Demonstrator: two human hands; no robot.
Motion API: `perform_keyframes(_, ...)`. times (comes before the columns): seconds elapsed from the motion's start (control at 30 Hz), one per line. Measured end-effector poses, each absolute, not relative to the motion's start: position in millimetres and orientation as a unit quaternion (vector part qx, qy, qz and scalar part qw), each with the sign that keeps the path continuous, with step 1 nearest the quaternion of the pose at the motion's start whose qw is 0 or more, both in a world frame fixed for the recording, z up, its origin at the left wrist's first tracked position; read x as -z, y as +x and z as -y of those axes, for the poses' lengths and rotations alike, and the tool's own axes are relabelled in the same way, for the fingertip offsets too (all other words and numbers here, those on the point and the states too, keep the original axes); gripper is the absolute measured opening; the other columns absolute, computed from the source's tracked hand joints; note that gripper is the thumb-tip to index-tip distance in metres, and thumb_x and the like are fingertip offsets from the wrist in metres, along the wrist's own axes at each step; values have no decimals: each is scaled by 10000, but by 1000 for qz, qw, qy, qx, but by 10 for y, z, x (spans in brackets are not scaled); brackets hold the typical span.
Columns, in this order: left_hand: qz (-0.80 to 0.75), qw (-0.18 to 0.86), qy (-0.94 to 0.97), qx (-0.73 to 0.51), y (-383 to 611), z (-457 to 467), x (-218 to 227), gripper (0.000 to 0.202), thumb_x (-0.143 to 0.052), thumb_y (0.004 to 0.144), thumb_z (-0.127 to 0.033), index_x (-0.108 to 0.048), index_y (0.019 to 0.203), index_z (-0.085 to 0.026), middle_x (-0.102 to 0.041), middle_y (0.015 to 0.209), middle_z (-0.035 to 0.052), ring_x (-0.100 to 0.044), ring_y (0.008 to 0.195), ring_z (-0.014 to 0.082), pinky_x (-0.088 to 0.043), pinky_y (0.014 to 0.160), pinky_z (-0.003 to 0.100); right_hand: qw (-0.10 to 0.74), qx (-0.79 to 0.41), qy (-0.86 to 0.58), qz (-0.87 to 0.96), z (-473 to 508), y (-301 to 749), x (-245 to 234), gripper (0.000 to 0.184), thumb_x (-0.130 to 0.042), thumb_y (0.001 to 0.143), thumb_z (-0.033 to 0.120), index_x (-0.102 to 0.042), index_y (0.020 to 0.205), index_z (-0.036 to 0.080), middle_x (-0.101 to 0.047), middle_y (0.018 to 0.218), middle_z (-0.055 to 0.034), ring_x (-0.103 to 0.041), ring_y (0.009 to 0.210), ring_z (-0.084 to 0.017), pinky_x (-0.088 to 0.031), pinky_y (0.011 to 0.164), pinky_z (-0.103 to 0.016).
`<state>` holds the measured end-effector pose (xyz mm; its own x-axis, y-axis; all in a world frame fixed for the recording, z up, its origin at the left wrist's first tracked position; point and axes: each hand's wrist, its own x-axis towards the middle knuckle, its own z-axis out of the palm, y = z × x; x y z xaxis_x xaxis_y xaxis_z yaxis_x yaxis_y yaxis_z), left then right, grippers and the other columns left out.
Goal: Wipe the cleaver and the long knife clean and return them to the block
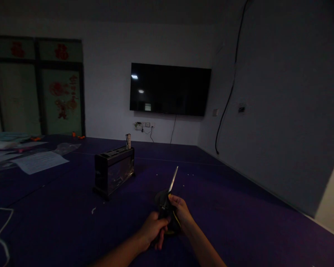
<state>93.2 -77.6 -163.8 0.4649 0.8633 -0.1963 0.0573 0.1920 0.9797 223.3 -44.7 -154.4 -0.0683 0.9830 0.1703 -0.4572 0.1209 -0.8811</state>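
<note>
Near the lower middle, my left hand (153, 228) is closed around the dark lower part of a black-and-yellow bladed tool (164, 204). Its thin shiny blade (173, 180) points up and slightly right, away from me. My right hand (180, 209) grips the same tool from the right, thumb and fingers pressed close to the base of the blade. A curved yellow edge shows below that hand. Dim light and my fingers hide much of the tool, so its exact kind is unclear. Ahead to the left, a black box-shaped stand (114, 168) holds an upright, pale mottled piece (128, 141) at its top.
Purple surface (211, 207) spreads around my hands, with small white scraps on it. Papers (40, 161) and clear plastic (68, 148) lie at left. A white cable (2, 230) curves at lower left. Beyond are a wall-mounted television (169, 89) and a hanging black cable (228, 100).
</note>
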Motion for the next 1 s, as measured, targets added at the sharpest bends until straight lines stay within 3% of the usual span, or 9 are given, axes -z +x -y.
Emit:
perform_keyframes(0.27,-414,652,554,-310,954,765,1655,374,-488,739,-540,-444,687,-172,-439,347,-50,-408,241,103,-223,292,173,622,-571,-320,430,428,2249,1564,344,-796,518,416,-640,583,118,-605,509,-12,-493,430,-95,-363,454,-206)
perform_keyframes(0.6,-412,649,554,-317,936,769,1645,343,-483,745,-509,-439,680,-174,-423,347,-65,-392,234,94,-208,277,168,590,-601,-296,451,496,2266,1501,324,-775,573,376,-667,727,113,-651,605,-44,-550,488,-131,-403,497,-232)
perform_keyframes(1.0,-397,647,569,-316,945,778,1654,390,-504,695,-559,-435,662,-176,-419,341,-64,-410,236,108,-217,269,175,588,-604,-283,457,531,2240,1452,266,-768,595,358,-646,679,136,-618,576,-5,-528,498,-101,-407,514,-207)
